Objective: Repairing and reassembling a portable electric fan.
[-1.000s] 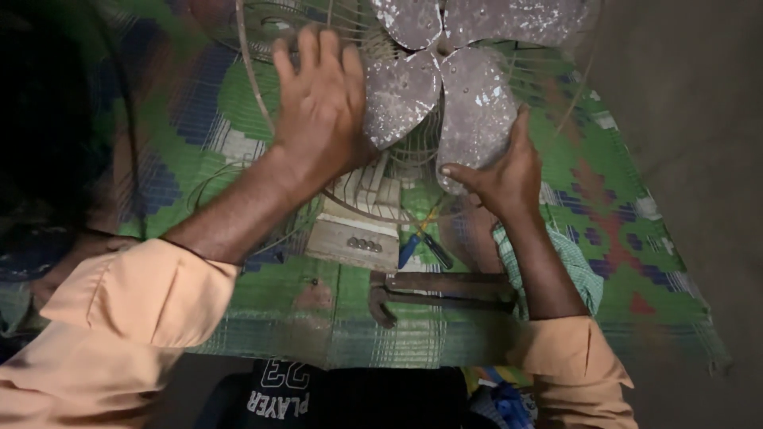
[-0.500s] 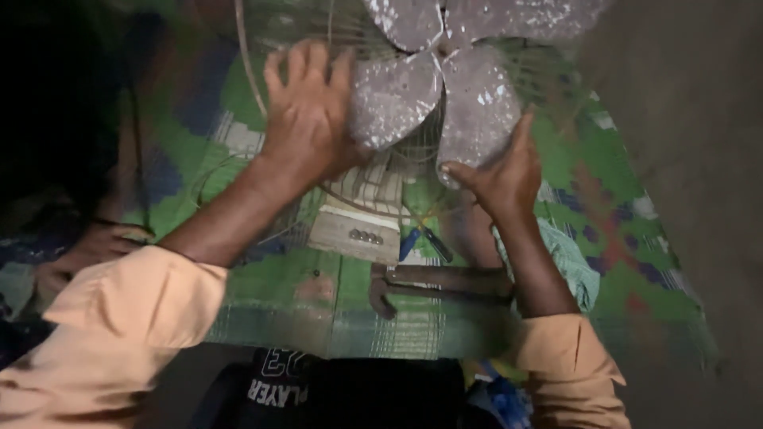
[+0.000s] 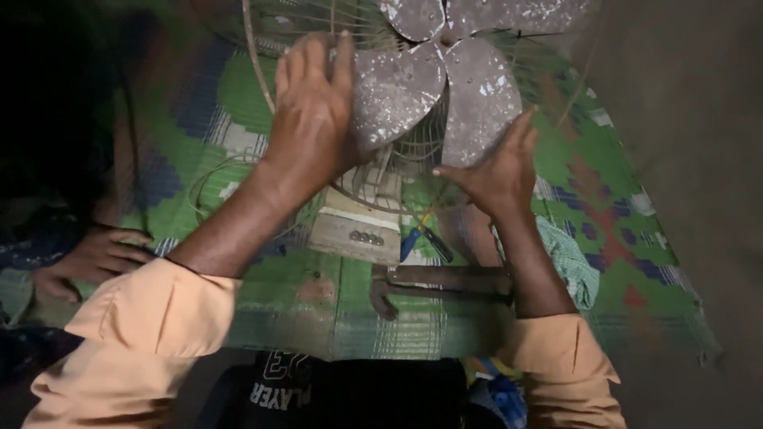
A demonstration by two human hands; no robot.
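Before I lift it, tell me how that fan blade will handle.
The fan blade looks thin and broad, so probably light, slightly flexible. Its speckled, dusty surface may feel gritty, not slippery. The left hand and right hand rest on its lobes.

Dull speckled metal fan blades [image 3: 397, 87], thin wire guard [image 3: 253, 56], woven checked cloth [image 3: 238, 111]

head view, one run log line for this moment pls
left hand: flat on dusty grey metal fan blade | right hand: on neighbouring blade | hammer on green woven mat
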